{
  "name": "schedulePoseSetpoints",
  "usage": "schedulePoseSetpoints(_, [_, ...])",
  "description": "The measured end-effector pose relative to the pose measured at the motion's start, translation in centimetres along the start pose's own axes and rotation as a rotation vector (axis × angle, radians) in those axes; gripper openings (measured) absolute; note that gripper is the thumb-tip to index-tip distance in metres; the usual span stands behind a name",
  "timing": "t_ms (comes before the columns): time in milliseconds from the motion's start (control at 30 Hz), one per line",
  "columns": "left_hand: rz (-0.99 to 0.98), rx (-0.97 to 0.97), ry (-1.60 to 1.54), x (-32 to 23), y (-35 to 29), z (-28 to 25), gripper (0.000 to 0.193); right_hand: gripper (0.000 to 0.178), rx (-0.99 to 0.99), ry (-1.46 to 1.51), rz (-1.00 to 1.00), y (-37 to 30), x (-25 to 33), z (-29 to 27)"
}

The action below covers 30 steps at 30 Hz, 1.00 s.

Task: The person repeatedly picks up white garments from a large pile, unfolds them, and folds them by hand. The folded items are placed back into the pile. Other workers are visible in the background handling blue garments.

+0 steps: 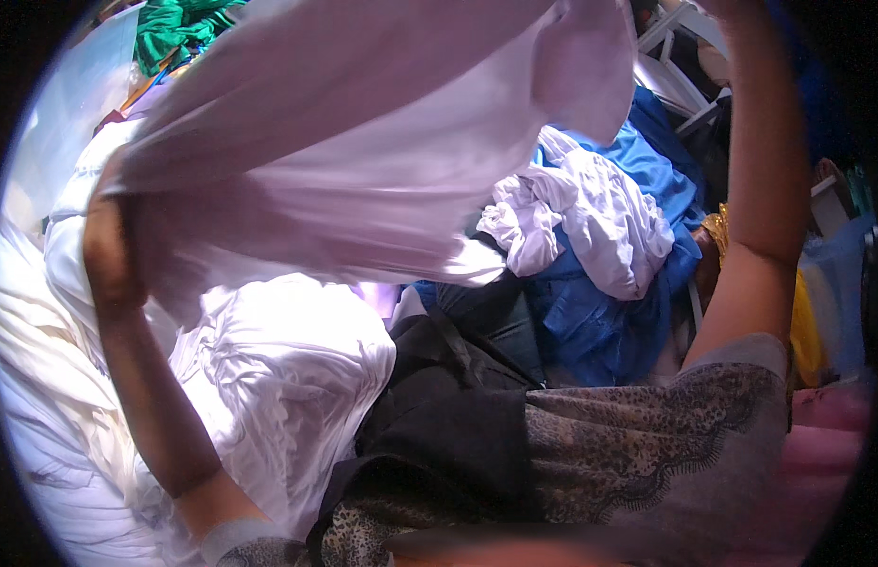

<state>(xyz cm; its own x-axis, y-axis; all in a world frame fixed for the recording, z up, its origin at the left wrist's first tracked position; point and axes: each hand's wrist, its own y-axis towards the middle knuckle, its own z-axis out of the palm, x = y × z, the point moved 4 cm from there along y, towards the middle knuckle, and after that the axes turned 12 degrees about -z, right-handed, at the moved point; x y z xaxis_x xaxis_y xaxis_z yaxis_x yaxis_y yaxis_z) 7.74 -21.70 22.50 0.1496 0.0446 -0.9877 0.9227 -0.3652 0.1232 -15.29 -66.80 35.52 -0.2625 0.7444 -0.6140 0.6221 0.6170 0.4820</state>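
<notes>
A large pale, whitish cloth [363, 161] hangs spread out in front of me, running from the left side up past the top edge. My left hand [113, 246] is closed on its left end; the fingers are partly hidden by the fabric. My right forearm [769, 161] reaches up on the right, and the hand itself lies beyond the top edge. Under the cloth, a heap of white fabric [288, 369] lies close to my left forearm. A crumpled white garment [609, 217] rests on blue cloth [599, 321] to the right.
Cream and white cloths [42, 331] pile up at the far left, below a translucent plastic sheet or bin [70, 104]. Green fabric [179, 33] shows at the top left. A white frame [680, 80] stands at the upper right. Yellow cloth [809, 326] and pink fabric [831, 435] are at the right.
</notes>
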Motion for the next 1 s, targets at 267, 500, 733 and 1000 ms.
schedulePoseSetpoints(267, [0.196,-0.554,0.004,-2.0,-1.4,-19.0,0.044,0.052,0.895,0.733,0.418,-7.7,10.5,26.4])
schedulePoseSetpoints(500, [0.148,-0.797,0.235,-1.7,-6.9,-30.9,0.044,0.038,0.808,0.665,0.438,-12.4,16.1,33.4])
schedulePoseSetpoints(733, [0.111,-0.941,0.399,-2.5,-11.0,-34.4,0.044,0.031,0.595,0.489,0.706,-13.0,4.1,22.8])
schedulePoseSetpoints(1000, [0.175,-0.870,0.444,-5.9,-8.7,-32.3,0.044,0.037,0.657,0.328,0.759,-13.5,8.1,14.9])
